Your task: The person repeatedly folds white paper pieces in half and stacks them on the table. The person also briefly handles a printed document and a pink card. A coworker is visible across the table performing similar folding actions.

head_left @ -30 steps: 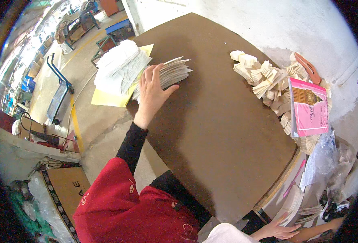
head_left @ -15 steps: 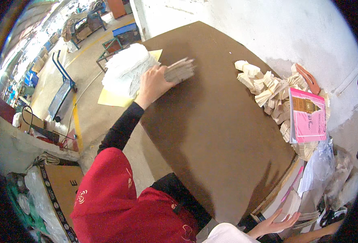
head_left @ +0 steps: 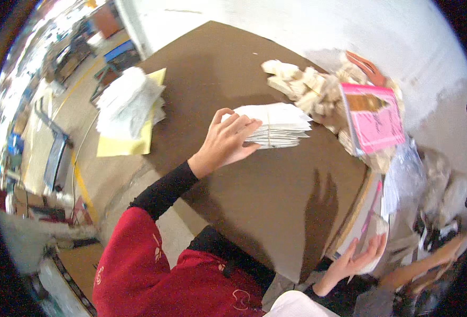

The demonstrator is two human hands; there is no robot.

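Paper bundle point(head_left: 283, 126) now nearer pink notebook point(head_left: 377, 127)

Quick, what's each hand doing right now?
Left hand: closed on a banded stack of white papers.
Right hand: fingers parted at a pale paper bundle; whether it grips cannot be told.

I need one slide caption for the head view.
The left hand holds a banded white paper stack over a brown table.

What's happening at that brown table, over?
Left hand gripping banded white paper stack. Right hand beside brown table, grip unclear. Pale bundles lie close to the stack.
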